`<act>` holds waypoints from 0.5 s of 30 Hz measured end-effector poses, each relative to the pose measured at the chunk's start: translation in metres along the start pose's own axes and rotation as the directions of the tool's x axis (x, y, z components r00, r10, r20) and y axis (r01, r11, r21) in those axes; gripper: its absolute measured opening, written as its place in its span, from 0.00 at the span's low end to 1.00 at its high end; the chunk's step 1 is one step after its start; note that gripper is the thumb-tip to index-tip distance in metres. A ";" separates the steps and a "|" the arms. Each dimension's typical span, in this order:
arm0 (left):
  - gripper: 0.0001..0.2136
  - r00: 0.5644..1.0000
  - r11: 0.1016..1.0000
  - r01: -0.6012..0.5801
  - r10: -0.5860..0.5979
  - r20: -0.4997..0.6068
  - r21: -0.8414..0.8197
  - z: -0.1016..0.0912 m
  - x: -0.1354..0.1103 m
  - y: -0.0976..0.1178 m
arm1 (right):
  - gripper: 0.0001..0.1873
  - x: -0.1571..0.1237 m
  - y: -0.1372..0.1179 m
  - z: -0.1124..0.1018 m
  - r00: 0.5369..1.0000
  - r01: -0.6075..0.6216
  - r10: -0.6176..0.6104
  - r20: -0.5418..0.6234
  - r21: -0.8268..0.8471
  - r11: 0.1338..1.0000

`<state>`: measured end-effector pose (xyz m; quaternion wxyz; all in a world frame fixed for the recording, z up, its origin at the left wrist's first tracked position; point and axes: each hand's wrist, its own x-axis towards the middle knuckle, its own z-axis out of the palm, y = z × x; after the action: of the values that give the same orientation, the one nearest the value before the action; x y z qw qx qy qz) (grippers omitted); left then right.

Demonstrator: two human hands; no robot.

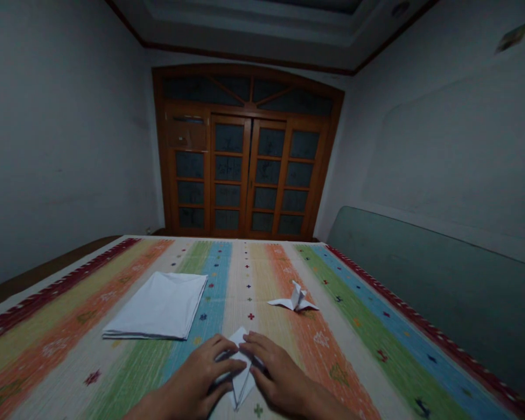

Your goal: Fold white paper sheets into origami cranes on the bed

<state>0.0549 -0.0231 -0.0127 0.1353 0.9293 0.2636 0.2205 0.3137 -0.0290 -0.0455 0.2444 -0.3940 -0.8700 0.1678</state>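
A small white folded paper (244,382), diamond-shaped with a crease down its middle, lies on the striped tablecloth in front of me. My left hand (205,373) grips its left side, fingers bent over the edge. From the right, my right hand (277,370) has its fingers curled on the upper and right edges of the same paper. The fingertips of both hands nearly meet near its top, hiding part of it. Beyond my right hand stands a finished white paper crane (296,298) with its wings spread.
A stack of white paper sheets (160,306) lies at the left on the striped tablecloth (359,332). A pale green bench back or panel (433,280) runs along the right side. Wooden doors with glass panes (249,169) close off the far wall.
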 end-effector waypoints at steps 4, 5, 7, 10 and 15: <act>0.27 0.998 0.996 -0.059 0.058 0.019 0.066 0.002 0.000 0.003 | 0.23 0.000 0.000 0.003 0.999 0.026 -0.026 -0.036 -0.014 1.000; 0.27 0.997 0.994 -0.072 0.070 0.023 0.082 0.001 0.000 0.004 | 0.23 0.000 0.000 0.004 0.998 0.034 -0.035 -0.044 -0.014 0.999; 0.25 0.995 0.989 -0.094 0.090 0.034 0.117 -0.002 0.001 0.010 | 0.22 0.002 0.000 0.004 0.997 0.057 -0.058 -0.055 -0.010 0.998; 0.22 0.991 0.976 -0.127 0.117 0.068 0.174 -0.005 0.003 0.018 | 0.21 0.005 -0.003 0.003 0.993 0.093 -0.092 -0.078 0.005 0.996; 0.15 0.991 0.968 -0.117 0.099 0.086 0.224 -0.002 0.004 0.018 | 0.22 0.004 -0.009 0.000 0.990 0.093 -0.090 -0.108 0.021 0.995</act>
<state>0.0640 -0.0353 -0.0029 0.0250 0.9592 0.2310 0.1611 0.3057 -0.0318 -0.0396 0.3029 -0.3589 -0.8706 0.1464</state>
